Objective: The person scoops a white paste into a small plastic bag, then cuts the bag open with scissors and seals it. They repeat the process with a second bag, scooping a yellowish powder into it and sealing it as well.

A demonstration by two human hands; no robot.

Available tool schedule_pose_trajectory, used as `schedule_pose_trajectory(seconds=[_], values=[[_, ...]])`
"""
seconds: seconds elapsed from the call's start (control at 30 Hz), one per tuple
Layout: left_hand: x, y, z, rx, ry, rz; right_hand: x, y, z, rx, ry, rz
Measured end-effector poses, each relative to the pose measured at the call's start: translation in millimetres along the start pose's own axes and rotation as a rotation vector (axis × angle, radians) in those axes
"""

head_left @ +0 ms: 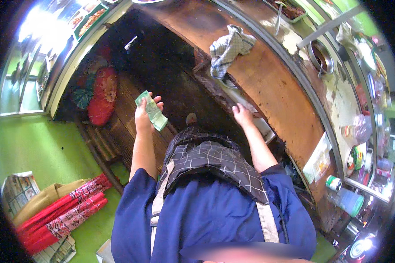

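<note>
My left hand is closed around a green banknote, folded or stacked, which sticks out past the thumb. It is held out over the dark space in front of me. My right hand is at the front edge of a worn wooden drawer under the counter, with its fingers curled over that edge. Pale contents or lining show inside the narrow opening on both sides of the hand. What lies beneath the curled fingers is hidden.
A checked cloth lies on the brown wooden counter. Further right stand a metal pot, a plastic bottle and a small jar. A red cushion-like bundle and slatted wood bench are at left, with red cloth hanging nearer.
</note>
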State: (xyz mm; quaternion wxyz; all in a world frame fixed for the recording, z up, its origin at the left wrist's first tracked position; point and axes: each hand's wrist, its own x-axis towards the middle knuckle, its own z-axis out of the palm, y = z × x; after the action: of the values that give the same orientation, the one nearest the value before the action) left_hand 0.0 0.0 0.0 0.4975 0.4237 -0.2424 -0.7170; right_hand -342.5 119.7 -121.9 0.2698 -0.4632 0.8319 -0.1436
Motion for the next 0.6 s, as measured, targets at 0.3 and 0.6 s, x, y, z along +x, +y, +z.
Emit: schedule_pose_trajectory(seconds=[0.3, 0.6], values=[[4, -24, -38, 0.445, 0.233, 0.022, -96, -4, 52, 0.391, -0.249, -0.191], [-1, -79, 33, 0.464, -0.059, -0.174, 6, -8, 42, 0.275, 0.529, -0.205]])
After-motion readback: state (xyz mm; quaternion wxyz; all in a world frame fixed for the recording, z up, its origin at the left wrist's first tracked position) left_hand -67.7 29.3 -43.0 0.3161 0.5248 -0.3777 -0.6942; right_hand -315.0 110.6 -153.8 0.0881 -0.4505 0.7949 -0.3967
